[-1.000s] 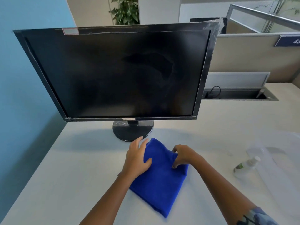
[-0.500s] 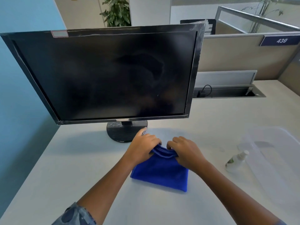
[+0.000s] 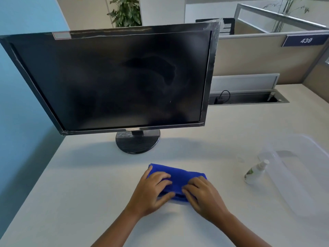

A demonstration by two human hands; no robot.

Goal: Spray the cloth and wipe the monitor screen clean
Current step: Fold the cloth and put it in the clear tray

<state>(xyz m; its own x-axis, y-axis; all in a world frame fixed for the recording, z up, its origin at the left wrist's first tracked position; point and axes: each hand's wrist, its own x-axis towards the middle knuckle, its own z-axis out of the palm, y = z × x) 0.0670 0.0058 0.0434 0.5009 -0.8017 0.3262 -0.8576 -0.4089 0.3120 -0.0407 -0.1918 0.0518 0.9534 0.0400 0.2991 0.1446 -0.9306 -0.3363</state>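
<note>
A black monitor [image 3: 114, 81] stands on the white desk, its dark screen dusty with a smeared patch right of centre. In front of its round base [image 3: 138, 140] lies a blue cloth [image 3: 178, 172], folded into a narrow band. My left hand [image 3: 153, 191] presses on the cloth's left half and my right hand [image 3: 204, 196] on its right half, fingers curled over the fold. A small spray bottle [image 3: 255, 172] with a green label lies on its side to the right, apart from both hands.
A clear plastic bin [image 3: 302, 175] sits at the desk's right edge beside the bottle. A cable tray slot [image 3: 245, 98] with a plugged cable runs behind the monitor. A blue wall borders the left; a beige partition marked 439 stands behind.
Both hands folded the far edge of the cloth over toward me, turning a wide sheet into a narrow band, and now press it flat. The camera view shifted slightly.
</note>
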